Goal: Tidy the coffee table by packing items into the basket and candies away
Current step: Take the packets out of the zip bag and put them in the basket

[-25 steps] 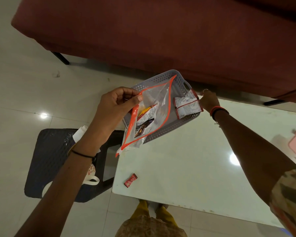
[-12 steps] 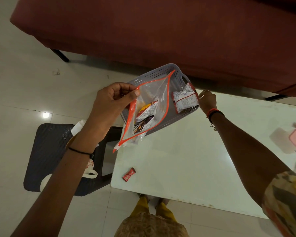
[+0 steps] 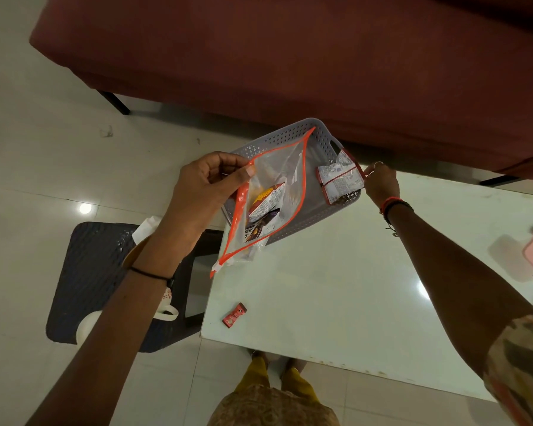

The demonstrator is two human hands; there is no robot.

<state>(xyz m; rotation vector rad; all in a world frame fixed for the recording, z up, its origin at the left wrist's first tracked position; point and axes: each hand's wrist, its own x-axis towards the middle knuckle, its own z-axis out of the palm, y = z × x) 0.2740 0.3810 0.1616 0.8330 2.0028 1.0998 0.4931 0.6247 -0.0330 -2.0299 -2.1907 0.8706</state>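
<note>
Higher now: crinkly clear zip pouch [image 3: 271, 192] over perforated basket [image 3: 317, 210].

A dark red sofa [image 3: 320, 56] fills twelve o'clock; at eight o'clock a black woven stool [image 3: 90, 272] — white cup [image 3: 163, 305] atop.

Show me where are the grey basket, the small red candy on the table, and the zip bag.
grey basket [image 3: 277, 142]: head view, perforated far wall.
small red candy [image 3: 234, 315]: head view, wrapper middle.
zip bag [image 3: 279, 167]: head view, clear upper panel.

Home lounge: sofa [image 3: 320, 56], coffee table [image 3: 351, 287]
</note>
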